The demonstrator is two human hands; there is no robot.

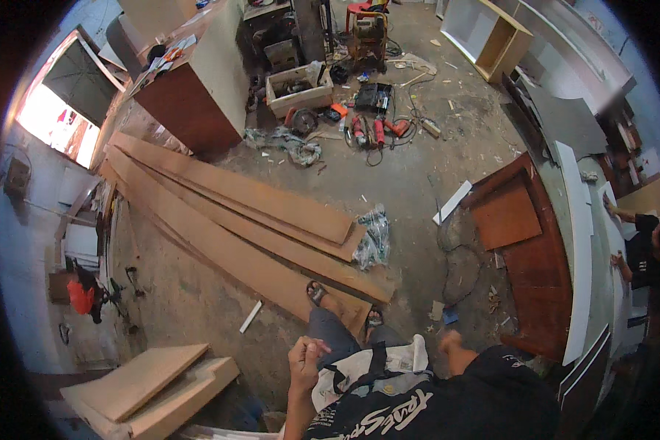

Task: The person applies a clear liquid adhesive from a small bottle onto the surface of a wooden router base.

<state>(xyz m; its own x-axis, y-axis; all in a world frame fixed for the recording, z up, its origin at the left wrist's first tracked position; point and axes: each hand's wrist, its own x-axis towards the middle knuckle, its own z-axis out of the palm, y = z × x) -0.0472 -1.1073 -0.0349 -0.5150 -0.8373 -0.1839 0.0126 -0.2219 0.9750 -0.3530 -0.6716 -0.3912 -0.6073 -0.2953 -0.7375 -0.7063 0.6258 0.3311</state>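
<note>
My left hand (306, 359) is raised in front of my waist with its fingers curled into a fist, and nothing shows in it. My right hand (448, 341) hangs low at my right side; it is blurred and its fingers are hard to make out. Both of my sandalled feet (317, 293) stand on the near end of several long brown boards (271, 220) lying on the concrete floor. A white cloth (411, 359) hangs at my waist.
A crumpled plastic bag (374, 238) lies by the boards. Power tools and cables (374, 128) litter the floor beyond, near a white crate (298, 88) and a brown cabinet (198, 95). A reddish cabinet (528, 242) and white panel (579, 249) stand right, where another person (638, 246) works. Stacked boards (147, 385) sit lower left.
</note>
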